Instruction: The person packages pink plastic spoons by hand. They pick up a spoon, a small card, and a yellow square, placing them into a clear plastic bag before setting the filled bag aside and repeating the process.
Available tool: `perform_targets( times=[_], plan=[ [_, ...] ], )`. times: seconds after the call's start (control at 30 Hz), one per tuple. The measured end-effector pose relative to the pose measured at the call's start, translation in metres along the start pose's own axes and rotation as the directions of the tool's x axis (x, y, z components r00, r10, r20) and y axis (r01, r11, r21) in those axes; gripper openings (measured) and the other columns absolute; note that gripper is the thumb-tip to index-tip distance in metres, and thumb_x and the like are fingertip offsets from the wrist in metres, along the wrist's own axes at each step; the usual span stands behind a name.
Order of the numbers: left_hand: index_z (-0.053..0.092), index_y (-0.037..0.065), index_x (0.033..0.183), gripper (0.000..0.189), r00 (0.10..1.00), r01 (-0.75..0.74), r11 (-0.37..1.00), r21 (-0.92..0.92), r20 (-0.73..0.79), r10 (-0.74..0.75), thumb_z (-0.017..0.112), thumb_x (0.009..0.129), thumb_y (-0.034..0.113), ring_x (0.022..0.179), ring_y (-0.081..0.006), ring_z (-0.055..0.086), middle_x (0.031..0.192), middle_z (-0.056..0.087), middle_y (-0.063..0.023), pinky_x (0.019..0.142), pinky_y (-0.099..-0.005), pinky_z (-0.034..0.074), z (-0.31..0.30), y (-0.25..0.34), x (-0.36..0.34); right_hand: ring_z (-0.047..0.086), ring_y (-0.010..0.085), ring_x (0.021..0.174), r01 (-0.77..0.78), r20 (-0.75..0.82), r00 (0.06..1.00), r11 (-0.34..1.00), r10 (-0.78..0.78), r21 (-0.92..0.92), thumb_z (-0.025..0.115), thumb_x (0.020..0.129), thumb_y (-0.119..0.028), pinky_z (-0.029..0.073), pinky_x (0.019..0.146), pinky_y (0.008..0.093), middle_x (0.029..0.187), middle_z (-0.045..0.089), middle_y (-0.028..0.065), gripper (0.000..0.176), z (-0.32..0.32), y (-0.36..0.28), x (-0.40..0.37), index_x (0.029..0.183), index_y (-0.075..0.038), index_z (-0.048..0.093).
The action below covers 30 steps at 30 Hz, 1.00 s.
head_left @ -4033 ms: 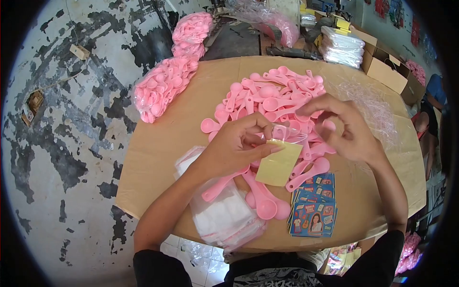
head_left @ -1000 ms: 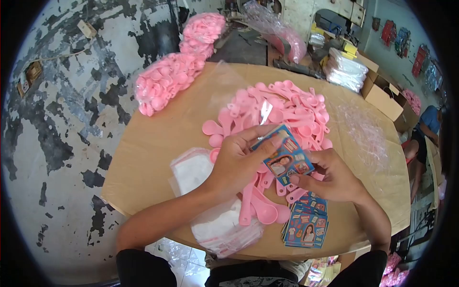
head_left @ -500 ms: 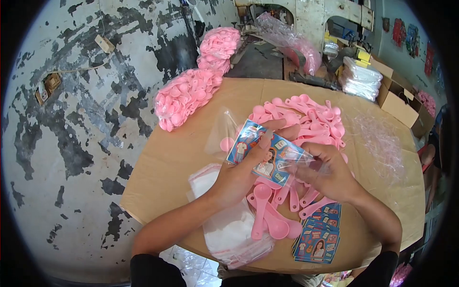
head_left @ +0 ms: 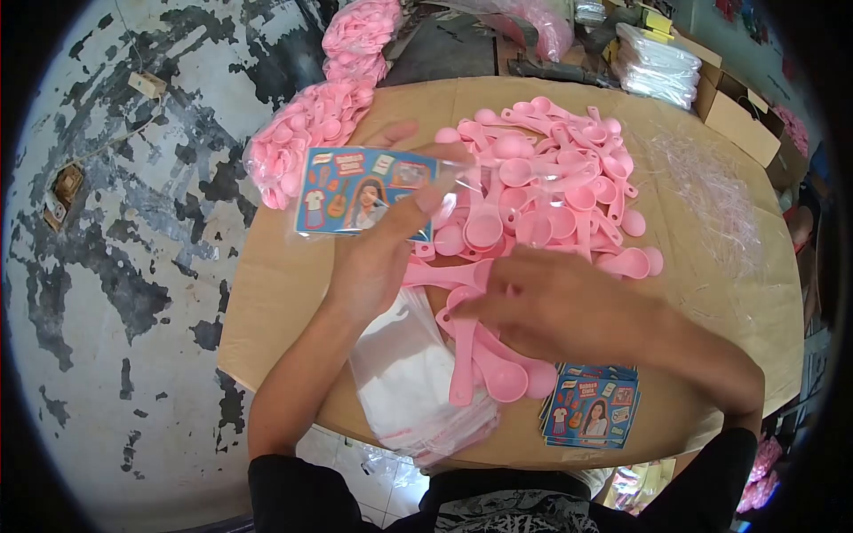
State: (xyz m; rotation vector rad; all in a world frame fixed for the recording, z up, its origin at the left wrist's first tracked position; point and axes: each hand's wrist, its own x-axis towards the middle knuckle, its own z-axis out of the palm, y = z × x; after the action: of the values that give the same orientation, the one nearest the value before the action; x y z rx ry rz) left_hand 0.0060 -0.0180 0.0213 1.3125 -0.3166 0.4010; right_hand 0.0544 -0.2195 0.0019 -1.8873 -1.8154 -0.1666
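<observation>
My left hand [head_left: 378,258] is closed on a blue printed card [head_left: 333,200] in a clear plastic bag, tilted up at the left of the pink spoon pile [head_left: 533,209]. My right hand [head_left: 569,306] is over the near side of the pile, smeared by motion. Its fingertips are close to several pink measuring spoons [head_left: 462,351], and whether it grips one cannot be made out. Below my left hand lies a stack of clear plastic bags [head_left: 400,373]. A stack of matching blue cards [head_left: 591,413] sits near the table's front edge.
Bulging bags of pink spoons [head_left: 315,124] stand at the table's left back edge, by a peeling wall [head_left: 151,266]. Tangled clear plastic strands [head_left: 702,195] lie on the right of the brown-covered table [head_left: 284,293]. Beyond are packed plastic bags [head_left: 657,67] and a cardboard box [head_left: 737,115].
My left hand has moved left and up with the bagged card, turning it more level. My right hand has let go of the bag and dropped toward the near spoons. The camera has tipped downward.
</observation>
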Motion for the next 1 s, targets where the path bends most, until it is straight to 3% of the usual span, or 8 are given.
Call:
perform_targets(
  times=[0.07,0.27,0.37,0.4,0.53,0.67,0.8,1.0],
  plan=[
    [0.037,0.004,0.131,0.051,0.999,0.011,1.000,0.006,0.045,-0.012,0.062,0.087,0.011,0.118,-0.0282,0.054,0.125,0.055,-0.0208,0.102,-0.0402,0.041,-0.003,-0.009,-0.003,0.058,0.0198,0.080,0.028,0.077,0.997,0.974,-0.011,-0.226,0.060,0.080,-0.014,0.048,0.069,0.0345,0.086,0.056,0.0049,0.024,0.012,-0.011,-0.001,0.103,-0.019,0.065],
    [0.039,0.003,0.128,0.046,0.999,0.017,0.998,-0.065,0.044,-0.015,0.062,0.089,0.008,0.117,-0.0267,0.055,0.124,0.056,-0.0204,0.101,-0.0374,0.043,0.004,-0.002,-0.003,0.058,0.0202,0.082,0.029,0.070,0.997,0.969,-0.012,-0.247,0.067,0.072,-0.009,0.050,0.074,0.0351,0.085,0.057,0.0021,0.031,-0.015,-0.003,-0.001,0.102,-0.018,0.067],
    [0.039,0.004,0.127,0.042,1.000,0.009,0.988,-0.155,-0.006,-0.010,0.060,0.091,0.009,0.117,-0.0279,0.055,0.126,0.055,-0.0205,0.100,-0.0382,0.044,-0.001,-0.001,0.000,0.060,0.0214,0.083,-0.221,-0.061,0.970,0.962,0.233,0.160,0.070,0.073,-0.006,0.050,0.074,0.0341,0.088,0.063,0.0043,0.028,-0.032,0.011,-0.015,0.101,-0.012,0.068],
    [0.039,0.005,0.127,0.041,0.999,0.013,0.983,-0.182,-0.028,-0.019,0.059,0.091,0.009,0.117,-0.0284,0.055,0.127,0.055,-0.0206,0.100,-0.0385,0.044,-0.003,0.000,0.001,0.063,0.0228,0.093,-0.301,-0.020,0.944,0.881,0.330,0.365,0.070,0.079,-0.006,0.049,0.084,0.0349,0.098,0.067,0.0105,0.022,-0.040,0.019,-0.018,0.102,-0.006,0.068],
    [0.038,0.006,0.126,0.037,0.996,-0.002,0.962,-0.274,-0.090,-0.024,0.054,0.093,0.006,0.116,-0.0275,0.056,0.130,0.052,-0.0208,0.101,-0.0399,0.045,-0.007,-0.001,0.003,0.060,0.0131,0.099,-0.404,0.002,0.869,0.706,0.495,0.581,0.065,0.089,-0.014,0.048,0.087,0.0312,0.107,0.067,0.0096,0.023,-0.064,0.029,-0.024,0.105,0.001,0.065],
    [0.040,0.007,0.123,0.033,0.991,0.021,0.934,-0.356,-0.115,-0.066,0.054,0.093,0.005,0.115,-0.0246,0.057,0.131,0.051,-0.0220,0.100,-0.0368,0.047,-0.012,-0.002,0.006,0.062,0.0121,0.091,-0.331,-0.120,0.849,0.696,0.514,0.637,0.065,0.088,-0.013,0.050,0.080,0.0283,0.098,0.068,0.0078,0.019,-0.062,0.038,-0.033,0.102,0.001,0.065],
    [0.045,0.007,0.123,0.033,0.984,0.022,0.926,-0.378,-0.154,-0.086,0.056,0.092,0.006,0.117,-0.0329,0.055,0.126,0.054,-0.0225,0.104,-0.0448,0.043,-0.013,-0.002,0.006,0.063,0.0088,0.078,-0.231,-0.289,0.836,0.777,0.467,0.586,0.069,0.084,-0.005,0.051,0.071,0.0242,0.088,0.069,0.0041,0.013,-0.055,0.032,-0.028,0.096,-0.001,0.066],
    [0.045,0.007,0.122,0.032,0.987,0.025,0.927,-0.375,-0.138,-0.082,0.055,0.092,0.006,0.117,-0.0331,0.055,0.126,0.054,-0.0228,0.105,-0.0445,0.043,-0.013,-0.003,0.005,0.062,0.0098,0.088,-0.453,0.038,0.839,0.659,0.542,0.601,0.067,0.086,-0.005,0.051,0.079,0.0278,0.093,0.068,0.0062,0.015,-0.072,0.025,-0.023,0.101,-0.001,0.066]
  ],
)
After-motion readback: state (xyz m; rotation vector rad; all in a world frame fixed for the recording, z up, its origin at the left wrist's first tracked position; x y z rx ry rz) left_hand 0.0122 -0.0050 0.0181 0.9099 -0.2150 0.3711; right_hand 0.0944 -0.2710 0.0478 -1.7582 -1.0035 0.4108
